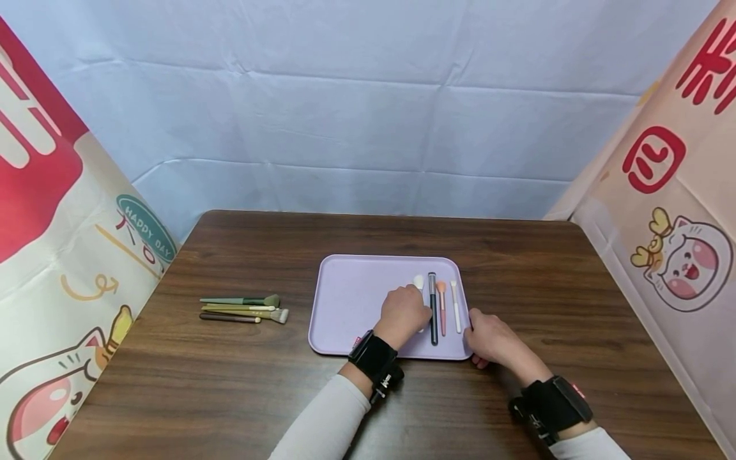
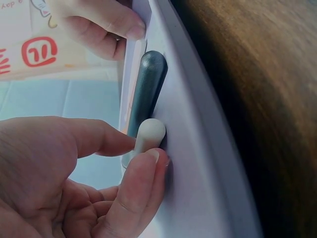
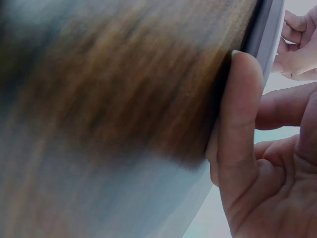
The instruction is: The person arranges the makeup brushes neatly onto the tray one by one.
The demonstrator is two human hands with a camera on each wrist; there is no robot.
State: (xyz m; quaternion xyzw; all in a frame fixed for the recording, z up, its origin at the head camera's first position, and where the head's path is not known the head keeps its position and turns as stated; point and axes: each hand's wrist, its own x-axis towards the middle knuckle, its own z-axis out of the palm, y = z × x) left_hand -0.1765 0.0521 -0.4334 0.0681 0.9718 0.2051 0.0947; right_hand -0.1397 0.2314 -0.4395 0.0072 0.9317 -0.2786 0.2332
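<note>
A lilac tray (image 1: 362,287) lies on the table. Near its right side, my left hand (image 1: 406,312) pinches a makeup brush with a white handle (image 2: 151,131) between thumb and fingers; in the head view its pale head (image 1: 418,281) shows beyond the hand. Just right of it lies a dark-handled makeup brush (image 1: 433,310), then a pink makeup brush (image 1: 441,308) and a slim white makeup brush (image 1: 455,306), roughly side by side. My right hand (image 1: 491,337) grips the tray's rim at the front right corner, the thumb (image 3: 241,94) along its outer side.
Left of the tray, several makeup brushes (image 1: 241,309) with green, olive and dark handles lie bunched on the brown wooden table (image 1: 172,383). A pale blue cloth (image 1: 356,128) hangs behind, with printed cloths (image 1: 678,211) at both sides.
</note>
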